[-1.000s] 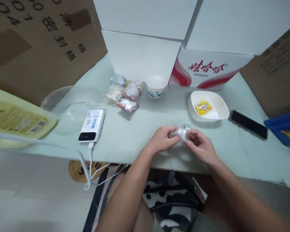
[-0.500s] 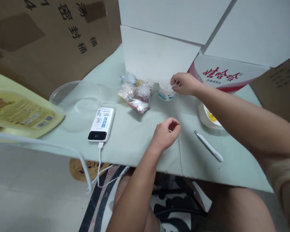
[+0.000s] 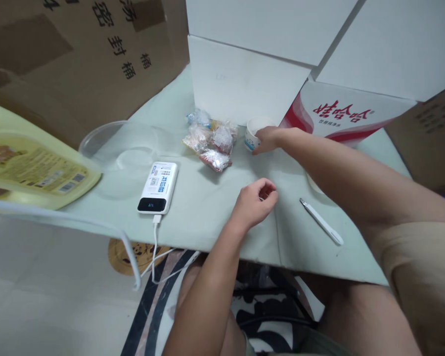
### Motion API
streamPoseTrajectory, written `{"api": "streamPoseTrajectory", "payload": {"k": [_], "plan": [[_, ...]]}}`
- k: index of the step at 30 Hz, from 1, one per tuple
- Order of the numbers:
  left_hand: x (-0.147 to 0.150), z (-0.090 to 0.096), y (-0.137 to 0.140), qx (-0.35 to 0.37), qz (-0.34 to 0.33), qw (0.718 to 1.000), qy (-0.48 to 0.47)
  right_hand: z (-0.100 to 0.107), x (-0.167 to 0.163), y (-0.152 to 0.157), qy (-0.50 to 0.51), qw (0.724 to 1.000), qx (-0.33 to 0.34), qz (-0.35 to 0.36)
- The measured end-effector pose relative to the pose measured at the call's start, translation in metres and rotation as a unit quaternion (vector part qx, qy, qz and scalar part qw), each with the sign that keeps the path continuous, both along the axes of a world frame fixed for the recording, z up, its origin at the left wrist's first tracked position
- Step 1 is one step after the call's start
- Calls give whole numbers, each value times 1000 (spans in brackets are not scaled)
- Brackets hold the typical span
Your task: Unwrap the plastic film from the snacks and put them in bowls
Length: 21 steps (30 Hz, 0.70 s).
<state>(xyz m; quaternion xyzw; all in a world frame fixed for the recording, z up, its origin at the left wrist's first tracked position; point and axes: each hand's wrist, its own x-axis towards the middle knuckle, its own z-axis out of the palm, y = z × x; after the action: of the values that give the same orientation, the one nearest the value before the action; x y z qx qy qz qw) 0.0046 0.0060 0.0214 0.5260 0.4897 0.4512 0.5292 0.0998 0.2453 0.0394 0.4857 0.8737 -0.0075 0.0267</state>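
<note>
Near the middle of the table my left hand (image 3: 257, 200) is held with its fingers curled and the thumb close to them. Whatever lies inside that curl, if anything, is hidden. Farther back, my right hand (image 3: 269, 138) grips the right front side of a small white paper cup (image 3: 252, 131) with blue print. The cup stands upright against the white box, and part of it is covered by the fingers. Just left of it lies a pile of small clear-wrapped packets (image 3: 211, 141). A white utility knife (image 3: 321, 221) rests to the right of my left hand.
A white power bank (image 3: 158, 188) with a plugged-in cable and a clear plastic lid (image 3: 122, 148) lie on the left. A yellow bottle (image 3: 40, 163) is at the far left. White boxes (image 3: 244, 79) stand behind. My right forearm mostly hides a white bowl (image 3: 313, 184).
My right hand has shifted from the cup's rim down to its right front side. The left hand keeps its place. My right forearm now covers more of the bowl.
</note>
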Motion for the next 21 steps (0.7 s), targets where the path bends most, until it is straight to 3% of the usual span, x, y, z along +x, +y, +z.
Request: {"api": "streamPoseTrajectory", "payload": {"k": [4,9,12,16,18,21], "plan": [[-1,2,0,6,-6,1000,6,10,-4,-4,-103,991,-82,-17],[-2,2,-1,10,-11,1000,12,23,-1,-20,-138,987,-75,-15],[-5,3,-2,13,-4,1000,13,22,7,-37,-111,993,-25,9],[-8,4,-5,9,-3,996,89,21,10,-77,64,988,138,-14],[-6,1,-5,2,-42,987,157,21,-1,-102,123,982,138,47],[2,-11,-5,8,-120,971,206,12,-33,-134,130,971,45,195]]}}
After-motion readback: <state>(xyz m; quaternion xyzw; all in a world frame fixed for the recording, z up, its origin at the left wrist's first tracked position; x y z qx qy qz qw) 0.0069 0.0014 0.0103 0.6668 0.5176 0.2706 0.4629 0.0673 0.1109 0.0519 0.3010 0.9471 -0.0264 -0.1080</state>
